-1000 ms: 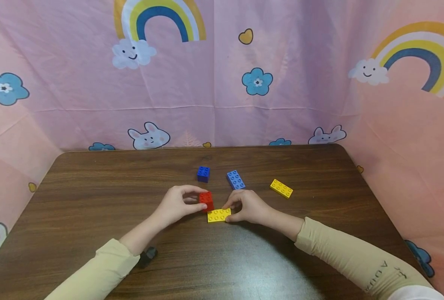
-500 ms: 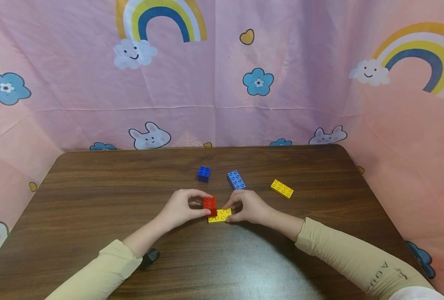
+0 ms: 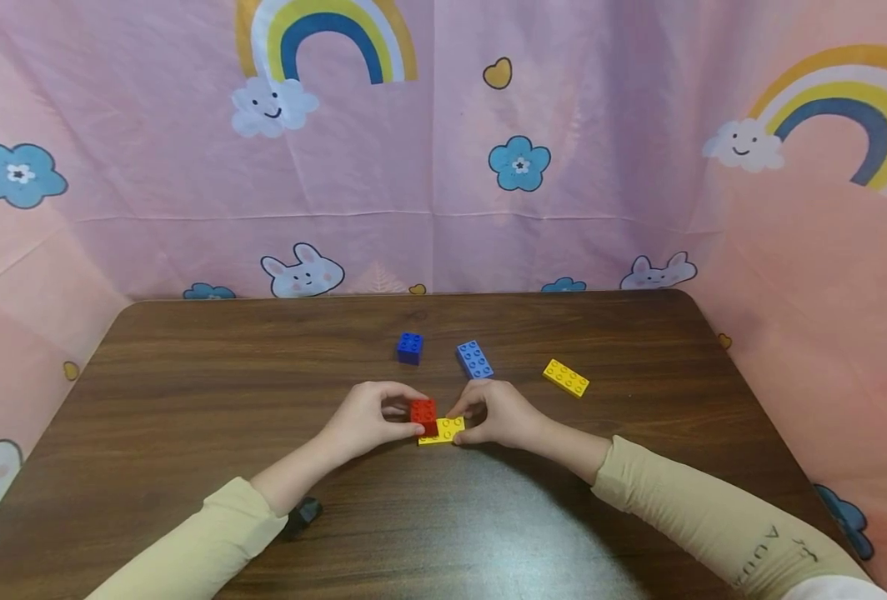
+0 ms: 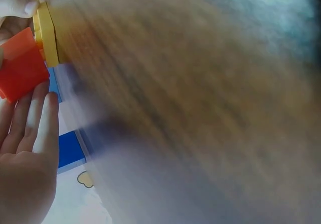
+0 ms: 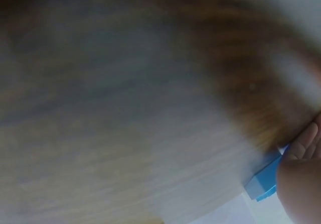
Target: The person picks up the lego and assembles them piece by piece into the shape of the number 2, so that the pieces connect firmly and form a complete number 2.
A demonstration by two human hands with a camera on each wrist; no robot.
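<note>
A yellow brick (image 3: 453,428) lies on the counter (image 3: 211,383) with its long axis running left to right, its right end pinched by the right hand (image 3: 502,414). The left hand (image 3: 365,417), nearer the other end, grips a red block (image 3: 423,412) over it between thumb and fingers; whether block and brick touch, I cannot tell. Beyond lies a light blue brick (image 3: 475,360).

Upper block (image 3: 423,412) on, or perhaps just over, the left end of a lower block (image 3: 450,430), three more blocks (image 3: 475,360) behind.

A red block (image 3: 424,410) partly hides the yellow brick (image 3: 450,430) the right hand (image 3: 505,415) pinches.
</note>
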